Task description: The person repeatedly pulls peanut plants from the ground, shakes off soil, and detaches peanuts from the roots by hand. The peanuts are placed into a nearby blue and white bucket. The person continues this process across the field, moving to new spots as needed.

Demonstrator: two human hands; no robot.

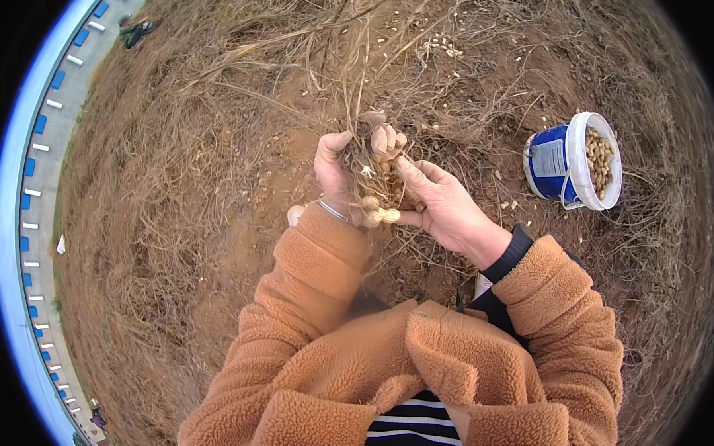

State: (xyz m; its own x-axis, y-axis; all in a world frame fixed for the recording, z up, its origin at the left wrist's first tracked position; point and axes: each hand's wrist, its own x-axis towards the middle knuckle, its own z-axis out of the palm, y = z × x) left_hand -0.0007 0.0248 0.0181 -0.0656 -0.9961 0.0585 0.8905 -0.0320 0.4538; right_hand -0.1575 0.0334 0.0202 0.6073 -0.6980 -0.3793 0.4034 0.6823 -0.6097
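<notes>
A dry peanut plant [358,103] with roots and several pods hangs between my hands, above the bare soil. My left hand [338,170], with a thin silvery bracelet at the wrist, is closed around its stems; its fingers curl over from the far side. The thumb and fingers of my right hand [446,204] are at the pods on the plant's near right side. Pale peanut pods [383,216] show just above my left cuff, against my right fingertips. Stems and roots partly hide the fingers of both hands.
To the right a blue and white plastic bucket [548,159] lies tilted, its mouth showing many peanuts [598,161]. Loose peanuts [445,46] lie on the soil ahead. Dry stalks [170,189] cover the ground at left. A person [133,32] is far off at the upper left.
</notes>
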